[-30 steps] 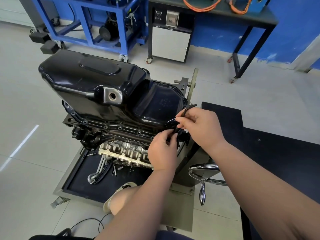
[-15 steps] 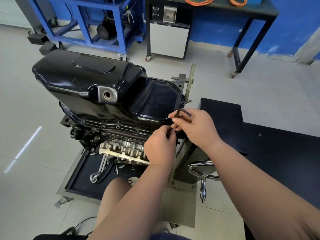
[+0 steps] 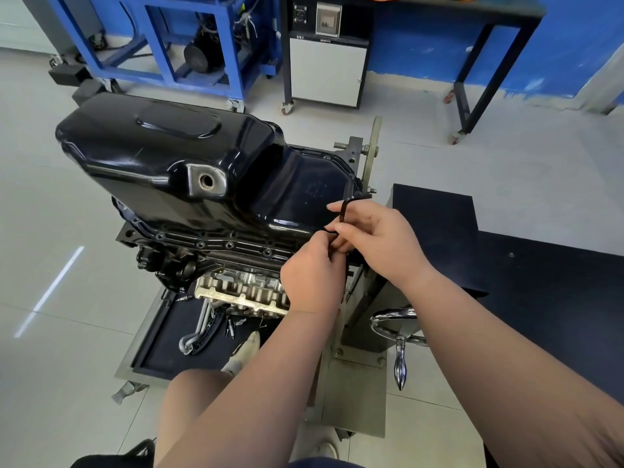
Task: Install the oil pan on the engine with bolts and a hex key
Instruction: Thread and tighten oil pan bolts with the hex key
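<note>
At the right end of the engine (image 3: 243, 293), your right hand (image 3: 381, 241) curls round the black hex key (image 3: 344, 212), which stands up just beside the rim of the oil pan (image 3: 162, 163). Your left hand (image 3: 312, 276) is curled at the key's low end; I cannot tell what it pinches. The pan sits on the engine, with bolts (image 3: 200, 245) along its edge. The label (image 3: 300, 37) on the white box (image 3: 326, 72) is too small to read

hex key (image 3: 344, 213) swung upright from its earlier slant, right hand (image 3: 381, 244) turned with it
</note>
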`<state>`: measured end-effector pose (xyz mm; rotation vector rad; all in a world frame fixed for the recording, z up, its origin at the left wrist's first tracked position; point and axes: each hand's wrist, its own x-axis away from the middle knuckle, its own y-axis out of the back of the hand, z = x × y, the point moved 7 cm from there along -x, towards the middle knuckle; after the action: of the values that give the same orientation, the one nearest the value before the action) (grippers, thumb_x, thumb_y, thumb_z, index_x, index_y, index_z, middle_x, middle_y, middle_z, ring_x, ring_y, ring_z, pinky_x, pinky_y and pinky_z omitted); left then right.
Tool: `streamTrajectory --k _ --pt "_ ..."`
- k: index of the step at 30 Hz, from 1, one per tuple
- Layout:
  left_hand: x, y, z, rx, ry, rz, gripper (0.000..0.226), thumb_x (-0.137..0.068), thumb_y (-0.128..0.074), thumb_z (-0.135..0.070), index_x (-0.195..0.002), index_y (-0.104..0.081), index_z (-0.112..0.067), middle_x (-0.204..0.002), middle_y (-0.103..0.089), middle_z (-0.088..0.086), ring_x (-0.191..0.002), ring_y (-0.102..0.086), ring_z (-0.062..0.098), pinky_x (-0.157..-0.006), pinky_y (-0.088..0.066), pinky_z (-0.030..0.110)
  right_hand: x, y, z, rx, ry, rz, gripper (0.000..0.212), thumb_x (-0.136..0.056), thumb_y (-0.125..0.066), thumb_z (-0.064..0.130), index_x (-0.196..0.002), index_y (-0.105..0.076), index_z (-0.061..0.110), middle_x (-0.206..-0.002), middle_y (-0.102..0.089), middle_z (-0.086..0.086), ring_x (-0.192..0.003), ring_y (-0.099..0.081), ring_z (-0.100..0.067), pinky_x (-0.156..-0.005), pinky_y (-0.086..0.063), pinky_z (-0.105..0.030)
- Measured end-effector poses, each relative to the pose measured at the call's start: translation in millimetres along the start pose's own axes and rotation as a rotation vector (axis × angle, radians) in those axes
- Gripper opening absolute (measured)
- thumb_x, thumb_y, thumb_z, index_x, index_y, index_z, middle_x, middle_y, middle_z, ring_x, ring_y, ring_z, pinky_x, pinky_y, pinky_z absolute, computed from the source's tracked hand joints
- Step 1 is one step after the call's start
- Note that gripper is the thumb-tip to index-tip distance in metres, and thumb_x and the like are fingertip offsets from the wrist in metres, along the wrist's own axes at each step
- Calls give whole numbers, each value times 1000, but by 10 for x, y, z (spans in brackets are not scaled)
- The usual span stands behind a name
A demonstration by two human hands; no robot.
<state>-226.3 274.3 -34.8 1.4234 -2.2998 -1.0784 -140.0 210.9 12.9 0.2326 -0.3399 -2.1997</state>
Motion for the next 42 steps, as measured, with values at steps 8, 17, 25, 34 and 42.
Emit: streamTrajectory --k 8,17,25,34,42 --pt "-7 5 -12 40 -37 25 9 -86 -59 -24 -89 -61 -15 -68 -65 -1 -55 -51 15 -49 -36 27 -19 59 -69 19 -38 -110 8 -80 -72 6 -79 -65 2 -73 -69 -4 -59 -66 -7 -61 -55 -19" --pt "-15 26 -52 4 -91 10 6 -81 -59 -13 -84 -63 -15 -61 -62 0 -50 -41 12 -44 -20 21 -6 31 -44 33 -5 -112 16 -86 -64 2 -89 -72 15 -73 -69 6 -63 -65 -4 -65 -56 -18" --pt "-56 34 -46 -8 -83 24 8 -85 -59 -18 -87 -64 -14 -64 -62 -1 -51 -41 11 -45 -19 18 1 28 -75 -7 -8 -72 12 -86 -64 5 -93 -65 15 -83 -68 -4 -65 -66 -10 -65 -55 -20" --pt "-57 30 -107 4 -125 58 13 -86 -60 -23 -96 -65 -16 -60 -56 -6 -51 -45 12 -45 -24 20 -16 117 -144 53 -38 -169 12 -80 -73 12 -81 -67 2 -71 -70 -5 -63 -67 -15 -65 -57 -27" --pt "-49 63 -133 -10 -149 46 9 -86 -57 -18 -87 -66 -16 -59 -58 -3 -51 -42 13 -44 -21 19 1 82 -60 26 7 -21 23 -90 -58 1 -99 -70 18 -83 -70 -4 -71 -66 -13 -70 -55 -18"
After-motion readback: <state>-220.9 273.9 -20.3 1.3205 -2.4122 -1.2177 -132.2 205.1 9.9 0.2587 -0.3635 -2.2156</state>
